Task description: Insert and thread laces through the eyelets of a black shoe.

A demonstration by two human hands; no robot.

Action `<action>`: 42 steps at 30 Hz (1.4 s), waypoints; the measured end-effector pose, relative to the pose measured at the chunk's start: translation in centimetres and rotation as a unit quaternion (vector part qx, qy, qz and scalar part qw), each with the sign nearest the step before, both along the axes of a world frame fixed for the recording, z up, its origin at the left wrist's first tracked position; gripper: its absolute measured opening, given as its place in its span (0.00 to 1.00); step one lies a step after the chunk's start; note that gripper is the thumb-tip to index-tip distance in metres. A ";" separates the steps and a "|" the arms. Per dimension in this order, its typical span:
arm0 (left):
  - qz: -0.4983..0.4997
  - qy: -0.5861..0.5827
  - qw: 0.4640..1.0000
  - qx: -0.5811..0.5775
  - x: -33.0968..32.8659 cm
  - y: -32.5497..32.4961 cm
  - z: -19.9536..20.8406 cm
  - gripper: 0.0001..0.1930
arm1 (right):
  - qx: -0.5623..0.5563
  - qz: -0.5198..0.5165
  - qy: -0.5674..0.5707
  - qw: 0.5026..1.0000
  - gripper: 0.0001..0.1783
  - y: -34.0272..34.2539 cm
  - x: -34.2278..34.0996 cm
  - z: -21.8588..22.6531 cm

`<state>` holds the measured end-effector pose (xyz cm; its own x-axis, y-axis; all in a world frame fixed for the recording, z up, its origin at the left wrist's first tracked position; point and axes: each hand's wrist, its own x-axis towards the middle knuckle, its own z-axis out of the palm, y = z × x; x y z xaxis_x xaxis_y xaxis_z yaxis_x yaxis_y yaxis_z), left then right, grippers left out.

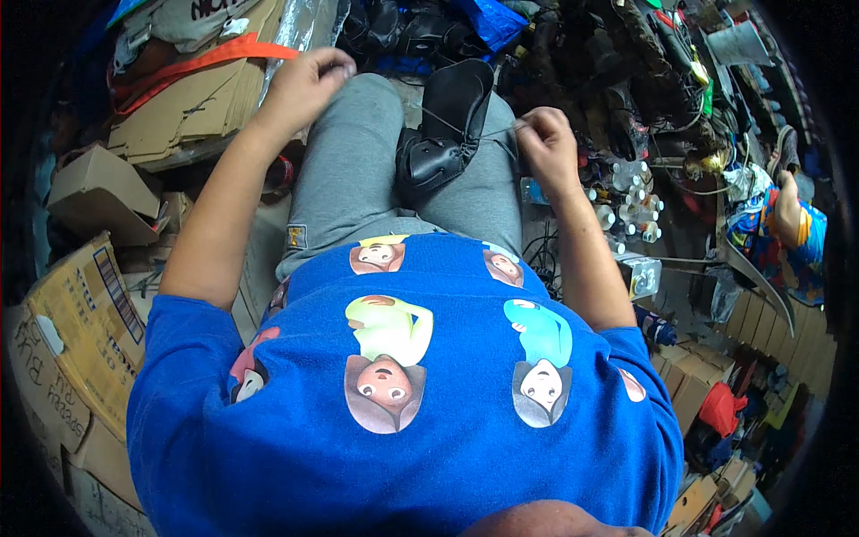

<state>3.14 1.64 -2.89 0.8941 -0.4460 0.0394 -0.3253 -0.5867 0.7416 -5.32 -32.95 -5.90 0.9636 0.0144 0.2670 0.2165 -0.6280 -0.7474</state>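
A black shoe upper (438,161) with a smooth toe and a tall open collar rests on my lap between my thighs, its toe toward me. A thin grey thread (497,134) runs from the upper's middle to the right. My right hand (550,148) is closed on that thread beside my right knee, pulling it nearly straight. Above my left knee, apart from the upper, my left hand (313,82) is curled with its fingertips together. What it pinches, if anything, is too small to make out.
Left of me lie stacked cardboard sheets (201,107) with a red strap (206,61) across them, and an open carton (103,197). Several clear bottles (637,206) stand at my right. Dark shoes (425,36) are heaped ahead. Another person's arm (787,210) shows far right.
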 end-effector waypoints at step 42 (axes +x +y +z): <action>-0.226 -0.165 0.960 0.012 -7.7 -6.7 0.3 0.18 | 0.032 0.043 0.210 0.976 0.16 1.9 1.2 5.1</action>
